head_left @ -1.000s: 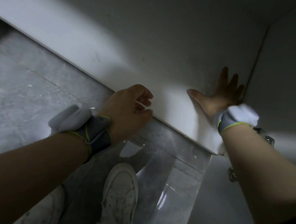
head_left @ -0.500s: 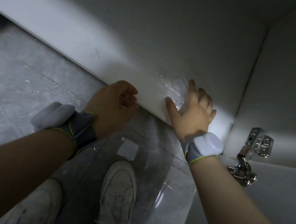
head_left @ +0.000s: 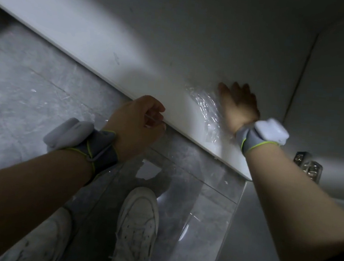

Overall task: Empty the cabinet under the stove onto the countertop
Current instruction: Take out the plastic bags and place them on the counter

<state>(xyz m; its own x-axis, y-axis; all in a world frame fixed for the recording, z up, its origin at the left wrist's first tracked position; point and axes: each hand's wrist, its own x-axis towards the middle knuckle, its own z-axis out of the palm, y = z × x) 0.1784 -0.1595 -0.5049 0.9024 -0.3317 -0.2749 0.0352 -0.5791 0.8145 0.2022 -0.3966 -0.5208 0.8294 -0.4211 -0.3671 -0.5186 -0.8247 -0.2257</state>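
Note:
The cabinet's white bottom panel [head_left: 116,45] fills the upper part of the view, dim toward the back. A crumpled piece of clear plastic film [head_left: 206,110] lies on it near the front edge. My right hand [head_left: 238,104] rests flat on the panel with its fingers spread, touching the film's right side. My left hand [head_left: 138,120] is curled into a loose fist at the panel's front edge, left of the film; I make out nothing in it. No other item shows inside the cabinet.
The cabinet's right side wall [head_left: 336,94] meets the panel at a dark seam. A metal door hinge [head_left: 309,166] sits at the lower right. Below the panel's edge are glossy grey floor tiles [head_left: 22,93] and my white shoes [head_left: 138,222].
My right hand pulled back from deep inside toward the front edge onto the plastic film, then slid further in along the film's right side. My left hand stayed curled at the edge.

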